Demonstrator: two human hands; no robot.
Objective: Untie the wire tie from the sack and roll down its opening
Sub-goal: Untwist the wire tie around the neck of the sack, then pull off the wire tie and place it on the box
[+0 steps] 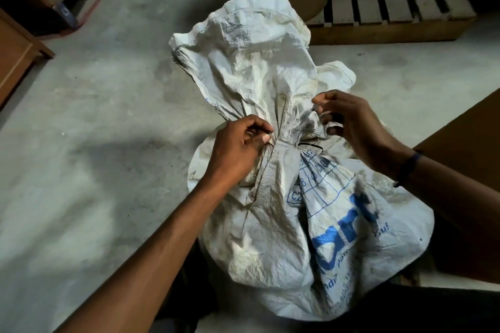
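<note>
The left hand (240, 143) pinches the gathered neck of the sack (284, 197) at its 3 o'clock. The right hand (349, 121), fingers curled and nipping a fabric fold, sits opposite. The wire tie (311, 145) lies between them, at the right hand's 8 o'clock, likely nearer it. The sack stands on the floor (108, 143), loose top running toward 12 o'clock.

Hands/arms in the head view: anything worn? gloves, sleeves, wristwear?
No gloves: both hands are bare, the left hand and the right hand. No sleeves show; both forearms are uncovered as far as the frame reaches. The only item worn is a thin dark band around the right wrist. No rings or markings are visible.
</note>
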